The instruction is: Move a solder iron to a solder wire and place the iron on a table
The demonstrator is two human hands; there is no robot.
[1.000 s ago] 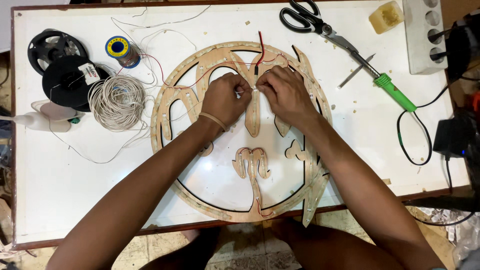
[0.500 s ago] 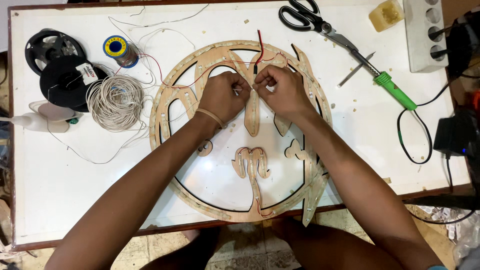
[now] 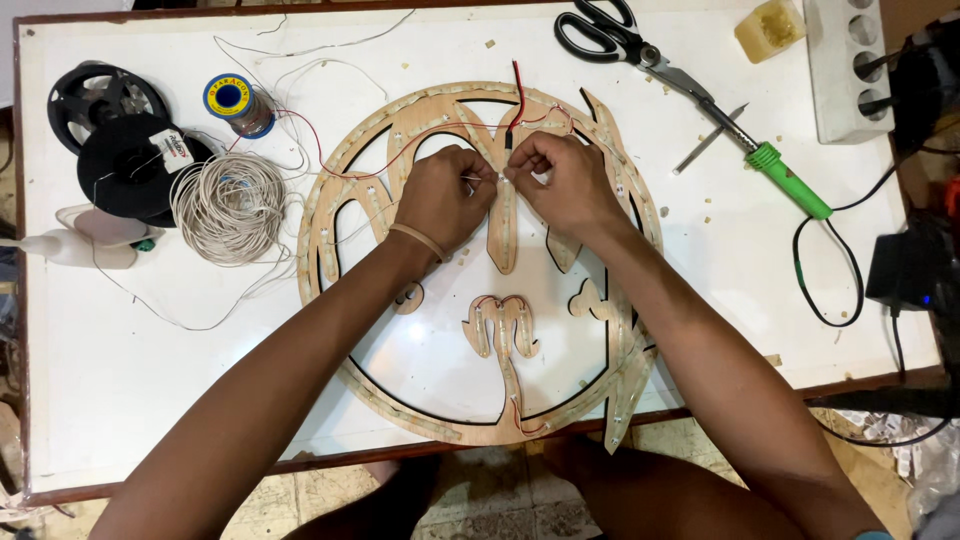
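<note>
Both hands, left hand [image 3: 440, 195] and right hand [image 3: 565, 185], pinch a thin wire [image 3: 490, 178] between them, running nine-to-three over the wooden cutout [image 3: 340, 200].

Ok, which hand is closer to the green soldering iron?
Right. The right hand rests on the wooden cutout, left of the soldering iron; the left hand sits farther left beyond it.

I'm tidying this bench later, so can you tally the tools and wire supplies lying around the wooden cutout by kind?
Scissors: 1
Soldering iron: 1
Black reels: 2
Wire coil: 1
Solder spool: 1
Power strip: 1
Total: 7
</note>
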